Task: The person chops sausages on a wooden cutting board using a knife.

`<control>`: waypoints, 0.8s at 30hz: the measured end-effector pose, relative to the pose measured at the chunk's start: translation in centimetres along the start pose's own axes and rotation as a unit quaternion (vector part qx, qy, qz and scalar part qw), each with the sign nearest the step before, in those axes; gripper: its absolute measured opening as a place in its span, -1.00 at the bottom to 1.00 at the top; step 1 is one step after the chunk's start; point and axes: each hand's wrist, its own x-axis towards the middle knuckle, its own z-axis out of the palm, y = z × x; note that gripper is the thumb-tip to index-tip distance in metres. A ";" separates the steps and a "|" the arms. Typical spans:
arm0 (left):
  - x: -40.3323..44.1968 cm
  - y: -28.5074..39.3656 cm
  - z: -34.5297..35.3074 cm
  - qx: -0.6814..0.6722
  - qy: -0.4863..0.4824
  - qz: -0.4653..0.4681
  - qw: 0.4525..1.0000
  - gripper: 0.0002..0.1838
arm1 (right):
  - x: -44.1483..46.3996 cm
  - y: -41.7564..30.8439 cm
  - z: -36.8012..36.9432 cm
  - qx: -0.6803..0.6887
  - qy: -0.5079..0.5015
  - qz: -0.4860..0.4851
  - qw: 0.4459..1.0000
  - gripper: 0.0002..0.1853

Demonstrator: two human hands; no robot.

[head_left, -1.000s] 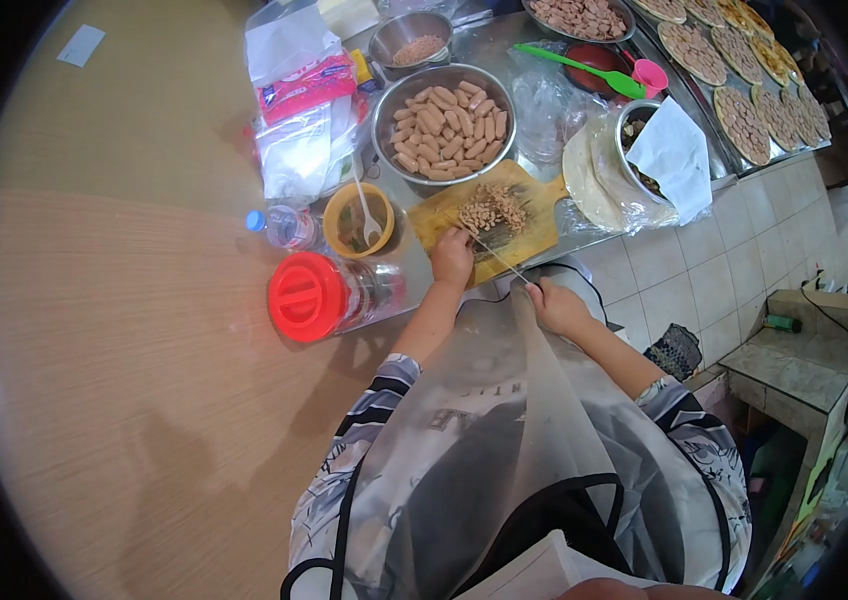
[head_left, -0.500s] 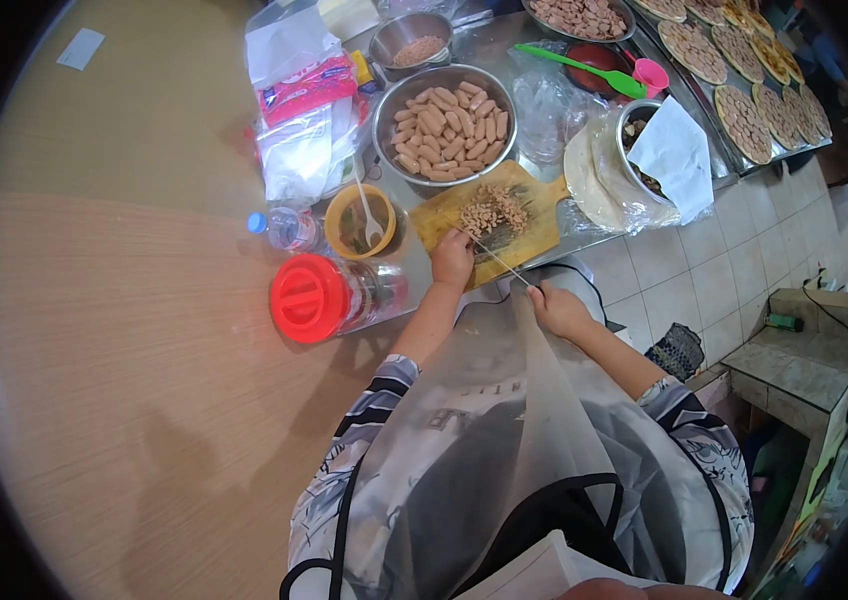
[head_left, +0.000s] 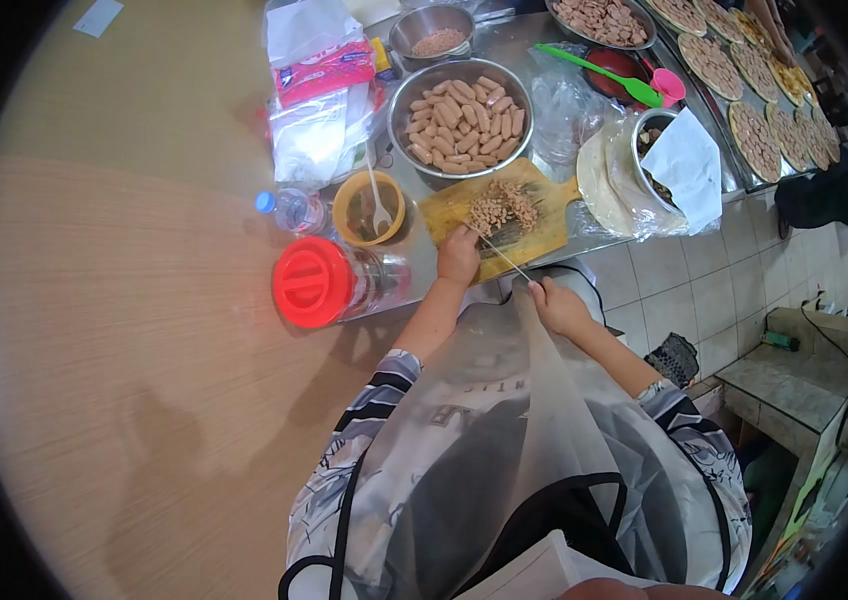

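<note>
My left hand (head_left: 459, 256) is closed at the near left edge of a yellow wooden cutting board (head_left: 549, 232), around one end of a thin pale strip, seemingly a knife (head_left: 504, 257) seen edge-on. The strip slants down to my right hand (head_left: 559, 306), whose fingers are pinched at its other end. Folds of my translucent apron (head_left: 534, 370) rise to a peak at those right fingertips, apparently pinched there. Chopped brown meat (head_left: 504, 207) lies heaped on the board. Just behind stands a steel bowl (head_left: 396, 125) of small sausages (head_left: 464, 125).
Left of the board are an orange bowl (head_left: 342, 215) with a white spoon, a water bottle (head_left: 294, 210) and a red-lidded jar (head_left: 312, 282). Flatbread (head_left: 604, 190) and a pot (head_left: 641, 150) stand right. Topped flatbreads (head_left: 709, 65) fill trays beyond; another person (head_left: 834, 195) is there.
The view has shifted, so the tabletop things sit slightly farther right. My hands keep nearly the same pose. Another person in dark clothing now shows more at the right edge.
</note>
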 end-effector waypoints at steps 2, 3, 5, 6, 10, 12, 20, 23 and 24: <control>0.1 -0.1 0.1 -0.003 -0.003 -0.006 1.000 -0.91 | -0.5 0.4 0.2 -0.008 -0.002 0.015 1.000 -0.55; 0.2 -0.2 0.2 0.000 0.001 -0.011 1.000 -0.92 | -0.3 0.3 0.4 -0.008 -0.004 0.017 1.000 -0.55; -0.1 -0.2 0.4 0.004 0.005 -0.016 1.000 -0.92 | 0.8 0.1 1.1 -0.013 0.006 0.013 1.000 -0.55; 0.0 -0.1 0.2 -0.022 0.022 -0.032 0.999 -0.93 | 1.7 0.5 1.6 -0.011 0.008 0.012 1.000 -0.55; 0.2 0.2 -0.2 -0.044 0.029 -0.087 0.995 -0.95 | 2.4 0.7 1.5 0.025 0.031 -0.036 0.999 -0.55; 0.4 0.2 -0.4 -0.030 0.021 -0.090 0.995 -0.95 | 1.3 0.1 0.1 0.011 0.023 -0.034 0.999 -0.55; -0.1 0.1 0.1 -0.025 0.025 -0.109 0.993 -0.92 | 0.9 -0.1 1.1 -0.003 0.008 0.008 1.000 -0.55; -0.5 0.2 0.1 -0.035 0.045 -0.094 0.994 -0.90 | 2.6 0.9 2.0 0.016 0.024 -0.031 0.999 -0.54; -0.5 0.3 0.0 -0.038 0.050 -0.092 0.994 -0.90 | 2.4 0.7 1.6 0.016 0.025 -0.033 0.999 -0.54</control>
